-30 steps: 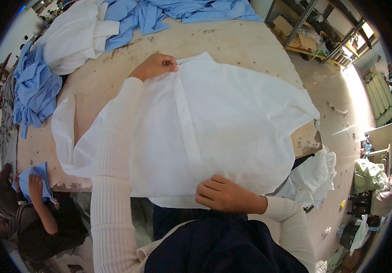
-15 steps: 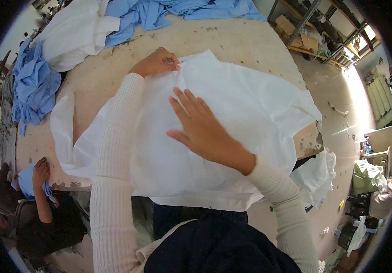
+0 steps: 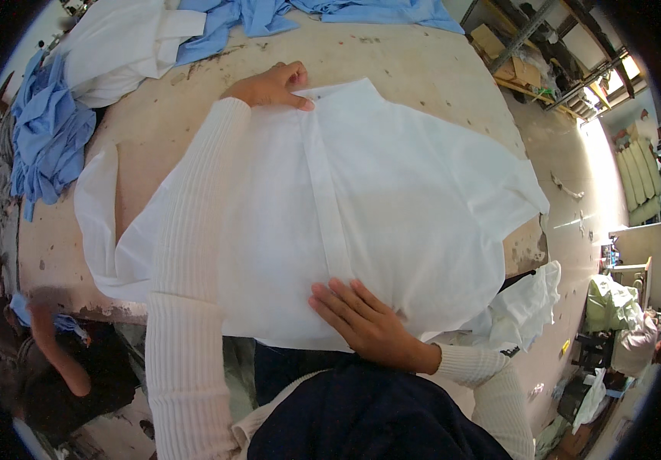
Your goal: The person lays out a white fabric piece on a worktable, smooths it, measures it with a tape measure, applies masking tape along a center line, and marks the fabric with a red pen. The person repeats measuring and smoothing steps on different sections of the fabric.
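1. Head view: white shirt [image 3: 392, 207] lies spread flat across the worn table [image 3: 414, 61], its near hem hanging over the table's near edge.
2. Left hand [image 3: 273, 86] at the far end of the shirt, fingers curled, thumb and forefinger pinching the collar edge.
3. Right hand [image 3: 365, 322] flat on the near hem, fingers spread, palm pressing cloth down beside the button strip.
4. Blue garments [image 3: 47, 134] heaped at the table's left; a white pile [image 3: 119, 50] just beyond.
5. Another person [image 3: 62, 368] crouches at lower left, below the table.
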`<state>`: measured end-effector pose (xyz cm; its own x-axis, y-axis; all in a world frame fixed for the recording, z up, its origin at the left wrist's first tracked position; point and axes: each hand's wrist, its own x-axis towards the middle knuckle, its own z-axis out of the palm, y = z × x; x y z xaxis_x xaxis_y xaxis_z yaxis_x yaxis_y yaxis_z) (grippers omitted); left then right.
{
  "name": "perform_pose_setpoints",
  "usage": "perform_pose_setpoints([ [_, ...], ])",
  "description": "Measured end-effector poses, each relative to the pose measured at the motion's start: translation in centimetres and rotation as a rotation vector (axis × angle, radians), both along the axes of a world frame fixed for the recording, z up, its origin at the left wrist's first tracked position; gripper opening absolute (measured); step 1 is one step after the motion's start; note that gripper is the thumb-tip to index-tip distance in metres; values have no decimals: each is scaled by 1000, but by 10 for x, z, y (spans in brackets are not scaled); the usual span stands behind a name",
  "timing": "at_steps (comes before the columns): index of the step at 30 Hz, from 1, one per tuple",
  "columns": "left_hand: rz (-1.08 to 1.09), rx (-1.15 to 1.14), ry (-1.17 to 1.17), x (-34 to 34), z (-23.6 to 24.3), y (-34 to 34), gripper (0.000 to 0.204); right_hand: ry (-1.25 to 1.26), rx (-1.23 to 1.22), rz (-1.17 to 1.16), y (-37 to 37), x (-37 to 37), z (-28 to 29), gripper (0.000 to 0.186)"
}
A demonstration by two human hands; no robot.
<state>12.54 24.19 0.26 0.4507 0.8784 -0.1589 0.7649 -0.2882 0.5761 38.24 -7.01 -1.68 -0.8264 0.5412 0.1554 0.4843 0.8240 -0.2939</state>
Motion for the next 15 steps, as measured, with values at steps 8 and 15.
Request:
perform_pose_setpoints([
  [8,57,-1,96,1,-3,11,80,29,-57,50,-3,5,-2,48],
  [15,85,-34,159,3,5,8,83,24,-38,67,-3,6,-4,49],
])
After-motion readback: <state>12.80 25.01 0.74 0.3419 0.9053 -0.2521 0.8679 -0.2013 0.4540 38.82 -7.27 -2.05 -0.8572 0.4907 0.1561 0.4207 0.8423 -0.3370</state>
